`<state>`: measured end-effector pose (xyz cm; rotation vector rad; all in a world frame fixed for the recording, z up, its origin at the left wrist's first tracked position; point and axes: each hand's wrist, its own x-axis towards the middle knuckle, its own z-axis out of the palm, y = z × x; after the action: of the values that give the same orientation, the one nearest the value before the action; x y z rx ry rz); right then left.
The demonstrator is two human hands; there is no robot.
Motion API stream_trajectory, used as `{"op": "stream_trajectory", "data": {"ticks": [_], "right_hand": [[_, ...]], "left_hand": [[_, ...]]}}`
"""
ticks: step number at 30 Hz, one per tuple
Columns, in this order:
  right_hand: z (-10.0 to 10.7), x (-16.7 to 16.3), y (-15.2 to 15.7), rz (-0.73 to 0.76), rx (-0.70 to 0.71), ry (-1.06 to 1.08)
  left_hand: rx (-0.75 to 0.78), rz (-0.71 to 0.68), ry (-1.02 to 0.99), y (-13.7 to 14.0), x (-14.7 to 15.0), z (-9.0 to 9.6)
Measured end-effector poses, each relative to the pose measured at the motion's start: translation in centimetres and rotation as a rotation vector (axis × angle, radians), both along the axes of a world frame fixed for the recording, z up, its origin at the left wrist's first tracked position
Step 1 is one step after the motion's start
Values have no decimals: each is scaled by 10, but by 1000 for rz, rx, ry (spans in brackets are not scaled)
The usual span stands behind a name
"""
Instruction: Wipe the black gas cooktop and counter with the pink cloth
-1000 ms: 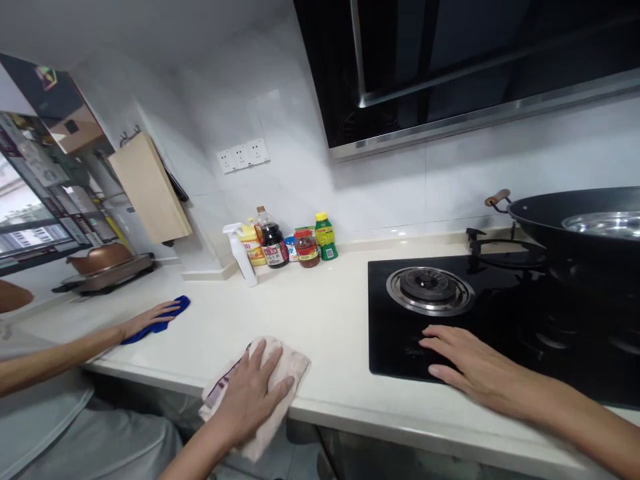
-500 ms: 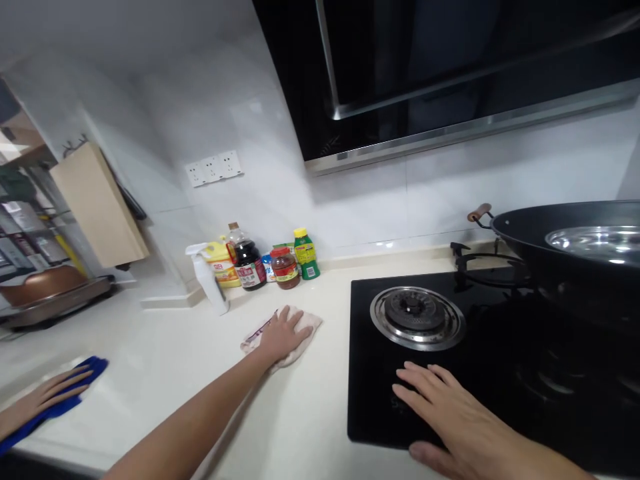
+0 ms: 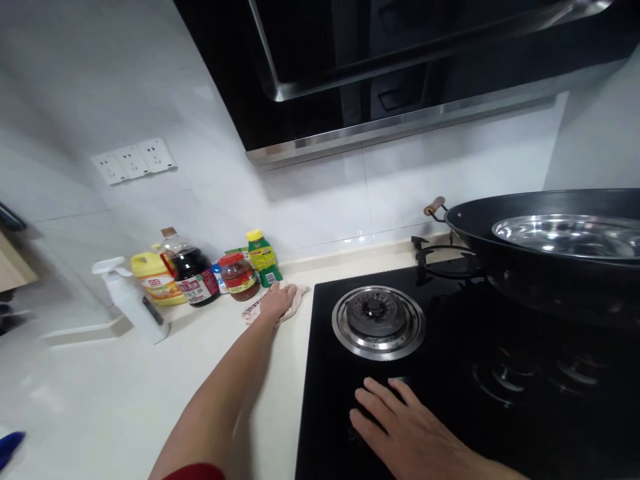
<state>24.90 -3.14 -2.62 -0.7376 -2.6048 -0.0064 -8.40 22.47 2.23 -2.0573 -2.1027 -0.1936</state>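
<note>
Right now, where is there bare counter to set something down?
Widest: the white counter left of the left forearm, between the spray bottle and blue cloth. A narrower strip runs between that forearm and the black hob. Crowded: the back, where bottles and a red-lidded jar stand close by the left hand and pale cloth.

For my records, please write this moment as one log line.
left hand: on cloth, near jar | right hand: over stove, contact unclear | wok: right of burner
</note>
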Motion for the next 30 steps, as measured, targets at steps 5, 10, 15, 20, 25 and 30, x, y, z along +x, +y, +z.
{"op": "stream_trajectory", "data": {"ticks": [5, 10, 15, 20, 25, 30], "right_hand": [[30, 4, -7, 4, -282, -49], [48, 9, -15, -31, -538, -35], [32, 8, -17, -49, -525, -20], [17, 9, -17, -31, -451, 32], [27, 8, -22, -43, -421, 45], [35, 2, -24, -92, -324, 177]], "left_hand": [[-25, -80, 6, -8, 33, -1], [-61, -155, 18, -74, 50, -4], [-63, -235, 29, -194, 41, -19], [82, -453, -30, -314, 21, -32], [57, -457, -166, -360, 16, -23], [83, -420, -371, -341, 42, -16]]}}
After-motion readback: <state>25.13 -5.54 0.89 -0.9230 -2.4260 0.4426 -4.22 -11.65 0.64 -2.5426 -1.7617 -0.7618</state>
